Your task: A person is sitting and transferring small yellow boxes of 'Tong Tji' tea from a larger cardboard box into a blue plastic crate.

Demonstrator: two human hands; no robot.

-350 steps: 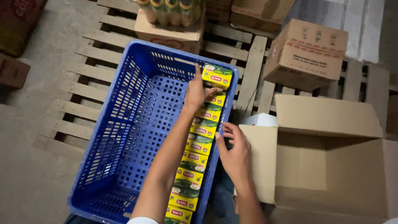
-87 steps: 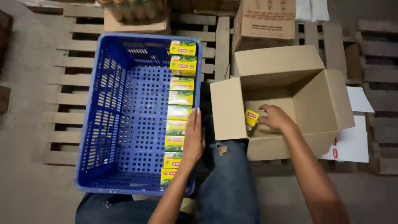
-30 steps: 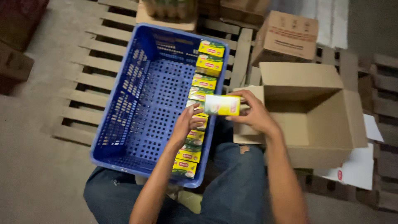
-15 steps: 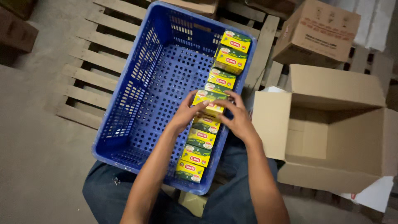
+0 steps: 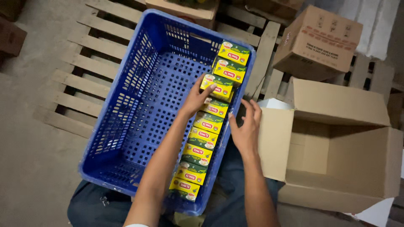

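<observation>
**Small boxes lined up along the crate's right wall**

I see my left hand [image 5: 194, 98] inside the blue crate [image 5: 126, 122], fingers spread and pressing on the third small box [image 5: 217, 85] from the far end, pinching nothing. My right hand [image 5: 246, 128] hangs open just outside the crate's right wall, fingers loosely spread, holding nothing.

The green-and-yellow boxes look to me like light, stiff cardboard: easy to crush at a corner, a bit slick on the printed faces. I judge the best grip is across the two long sides, thumb against fingers.

I count nine boxes in one row [image 5: 205, 138] against the crate's right wall. Right of the crate stands one open carton [image 5: 336, 147], its visible inside bare; beyond it, one closed carton [image 5: 317, 42]. The crate rests on wooden pallets [image 5: 71, 96].
</observation>
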